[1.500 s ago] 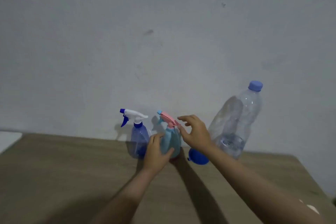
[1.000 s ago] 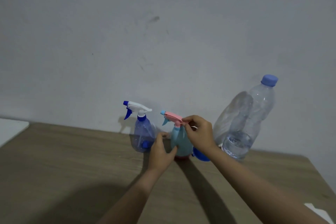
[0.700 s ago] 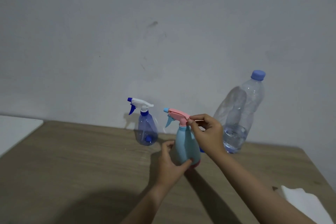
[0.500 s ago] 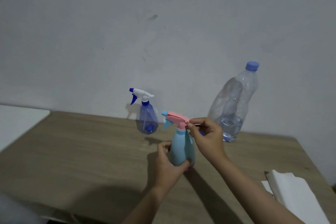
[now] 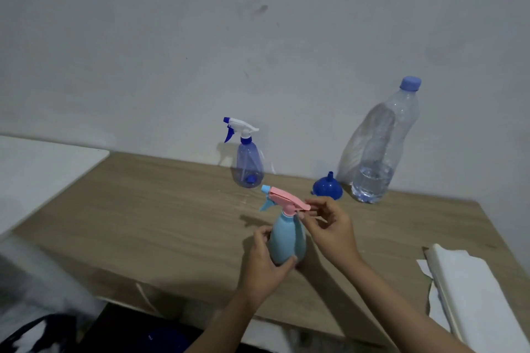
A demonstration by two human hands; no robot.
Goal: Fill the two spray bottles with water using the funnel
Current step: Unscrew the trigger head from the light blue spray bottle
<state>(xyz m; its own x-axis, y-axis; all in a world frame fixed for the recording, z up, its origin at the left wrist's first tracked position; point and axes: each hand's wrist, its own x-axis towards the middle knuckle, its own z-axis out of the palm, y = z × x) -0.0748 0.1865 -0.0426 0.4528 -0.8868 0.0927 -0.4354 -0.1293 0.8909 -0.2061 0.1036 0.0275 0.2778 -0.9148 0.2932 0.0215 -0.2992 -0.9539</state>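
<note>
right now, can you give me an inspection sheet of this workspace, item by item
surface: wooden table against a grey wall, partly shadowed.
job's things: light blue spray bottle with pink trigger head still on; blue-tinted spray bottle upright by the wall; blue funnel lying mouth down; capped water bottle, partly filled.
clutter: white paper at the table's right edge.
hands: left hand grips the light blue bottle's body; right hand pinches its pink head.
cables: nothing seen.
surroundings: white surface to the left; dark items below the front edge, too dim to identify.
</note>
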